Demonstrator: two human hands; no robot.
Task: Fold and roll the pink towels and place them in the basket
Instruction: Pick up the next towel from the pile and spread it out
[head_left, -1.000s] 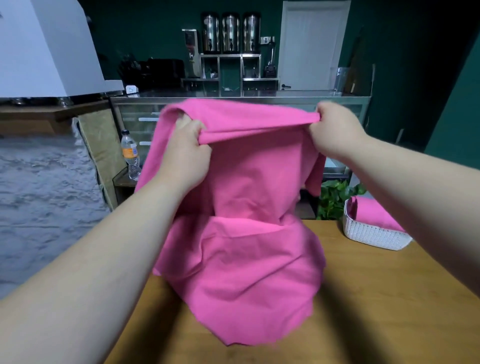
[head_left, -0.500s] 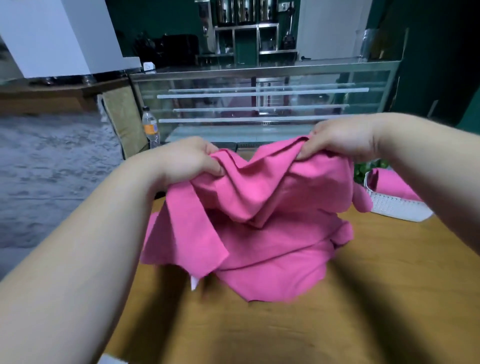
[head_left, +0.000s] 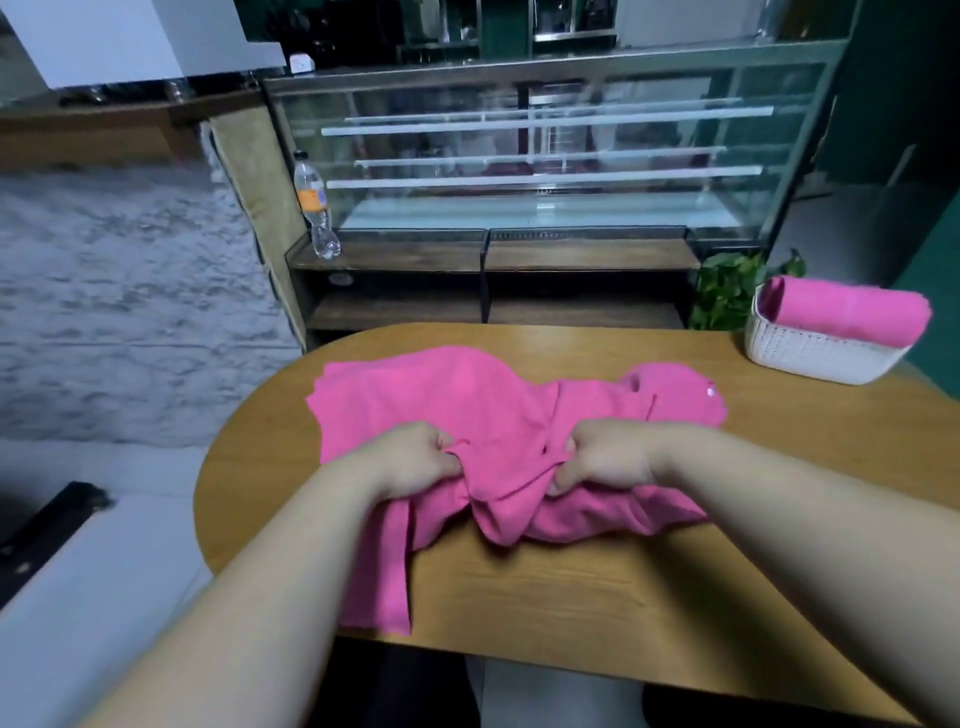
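Note:
A pink towel (head_left: 457, 400) lies crumpled across the middle of the wooden table (head_left: 571, 587), its far part spread flat and its near edge bunched. My left hand (head_left: 410, 457) grips a fold of the near edge on the left. My right hand (head_left: 602, 460) grips another fold just to the right. A strip of the towel hangs toward the table's front edge under my left forearm. At the far right stands a white woven basket (head_left: 810, 358) holding a rolled pink towel (head_left: 852, 312).
Behind the table stands a glass display counter (head_left: 545, 156) with wooden shelves. A plastic bottle (head_left: 317, 208) stands on its left shelf. A green plant (head_left: 727, 291) sits by the basket. A grey stone wall is at the left.
Both hands have come down from chest height toward me with the towel. The towel now lies on the table instead of hanging in the air. The camera has tilted downward.

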